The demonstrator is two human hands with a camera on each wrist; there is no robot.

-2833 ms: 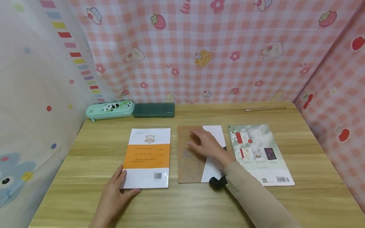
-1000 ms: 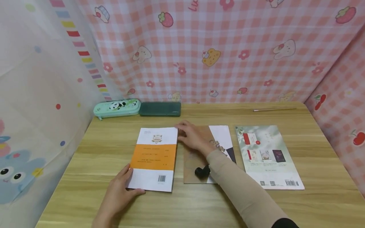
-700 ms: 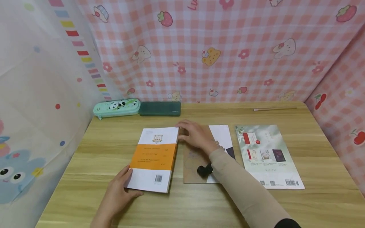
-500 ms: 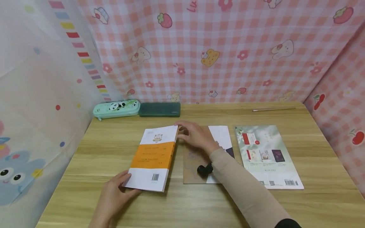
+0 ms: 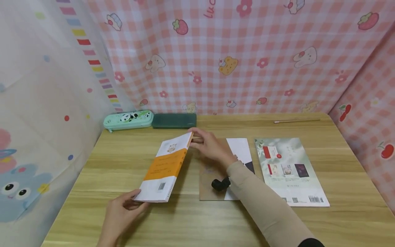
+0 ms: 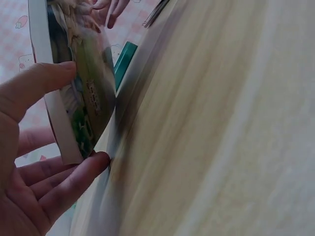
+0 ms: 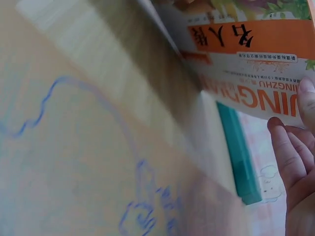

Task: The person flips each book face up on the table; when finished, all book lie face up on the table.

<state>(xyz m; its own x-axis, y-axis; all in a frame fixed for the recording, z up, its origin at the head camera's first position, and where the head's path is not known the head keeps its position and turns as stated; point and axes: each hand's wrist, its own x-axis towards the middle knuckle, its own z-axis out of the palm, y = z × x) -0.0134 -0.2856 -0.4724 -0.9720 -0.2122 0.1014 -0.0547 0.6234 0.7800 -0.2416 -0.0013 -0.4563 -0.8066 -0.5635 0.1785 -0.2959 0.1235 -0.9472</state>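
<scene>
A paperback book [image 5: 166,166] with a white and orange back cover is tilted over the table, its spine edge raised on the right. My left hand [image 5: 121,211] grips its near left corner, thumb on one face and fingers on the other. At the far right corner, my right hand [image 5: 211,145] pinches the book between thumb and fingers. The right wrist view shows the underside, a front cover [image 7: 246,64] with an orange band and large lettering. Under my right forearm lies a brown and white booklet [image 5: 208,169], partly hidden.
To the right lies a pale green magazine [image 5: 290,171]. Along the table's back stand a mint panda pencil case [image 5: 129,120] and a dark green box [image 5: 175,121]. A thin pencil-like stick [image 5: 297,121] lies at the back right. Checked curtain [image 5: 197,44] hangs behind.
My right hand has come from over the booklet to the book's far right corner. The book has gone from lying flat to tilted, its right edge lifted, my left hand still on it.
</scene>
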